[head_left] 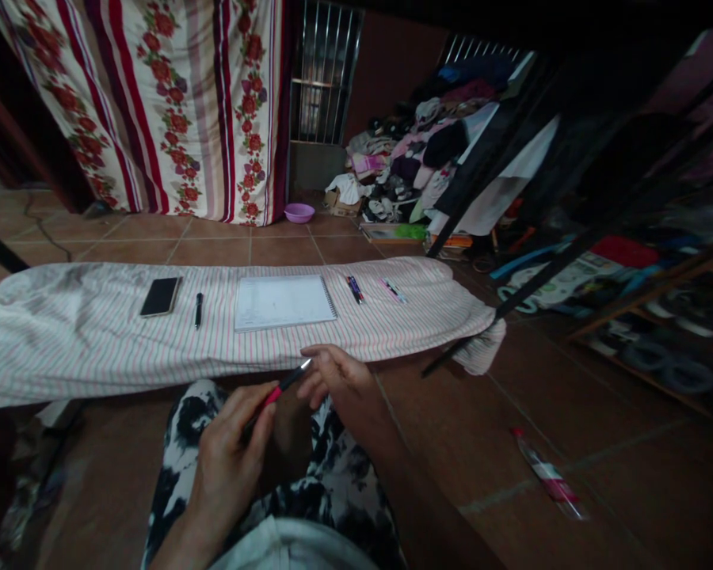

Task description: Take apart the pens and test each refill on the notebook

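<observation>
My left hand (234, 443) is closed round a red and black pen (284, 385) with a silvery tip, held above my lap. The tip points up and to the right. Close to that tip is my right hand (345, 388), its fingers partly spread and nothing visible in them; whether a finger touches the tip I cannot tell. Beyond my hands, a spiral notebook (285, 301) lies on a striped cloth (112, 348). Left of it are a black pen (198, 311) and a phone (161, 297). Dark pens (355, 290) and pastel pens (393, 290) lie to its right.
A plastic bottle (550, 475) lies on the tiled floor at the right. Dark metal bars (511, 305) slant across the right side. Behind are a flowered curtain (172, 103), a purple basin (299, 212) and a heap of clothes (416, 158). A shelf (653, 340) stands far right.
</observation>
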Demonstrator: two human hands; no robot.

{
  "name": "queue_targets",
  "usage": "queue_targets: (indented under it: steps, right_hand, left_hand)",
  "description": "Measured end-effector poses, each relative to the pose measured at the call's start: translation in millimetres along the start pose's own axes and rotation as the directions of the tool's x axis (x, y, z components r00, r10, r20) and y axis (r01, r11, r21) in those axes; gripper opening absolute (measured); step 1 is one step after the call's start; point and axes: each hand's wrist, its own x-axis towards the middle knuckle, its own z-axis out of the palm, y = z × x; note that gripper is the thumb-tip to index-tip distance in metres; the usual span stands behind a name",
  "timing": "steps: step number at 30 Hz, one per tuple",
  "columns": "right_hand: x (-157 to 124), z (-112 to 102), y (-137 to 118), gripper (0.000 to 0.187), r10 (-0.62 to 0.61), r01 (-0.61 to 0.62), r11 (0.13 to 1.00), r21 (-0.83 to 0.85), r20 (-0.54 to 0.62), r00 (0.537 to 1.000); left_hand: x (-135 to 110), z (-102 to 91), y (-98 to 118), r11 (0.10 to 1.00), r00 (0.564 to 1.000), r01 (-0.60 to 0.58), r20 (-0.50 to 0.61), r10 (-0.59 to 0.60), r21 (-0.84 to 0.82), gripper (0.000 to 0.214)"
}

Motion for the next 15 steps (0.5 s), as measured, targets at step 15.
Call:
queue_targets:
  steps: [15]
  right_hand:
    - [2.9, -2.9, 14.5, 0.019, -0.032, 0.037, 0.993, 0.11, -0.047, 0.998]
  left_hand:
    - [-3.5, 1.2, 1.6, 0.989, 0.992, 0.119, 0.059, -0.114, -0.09, 0.019]
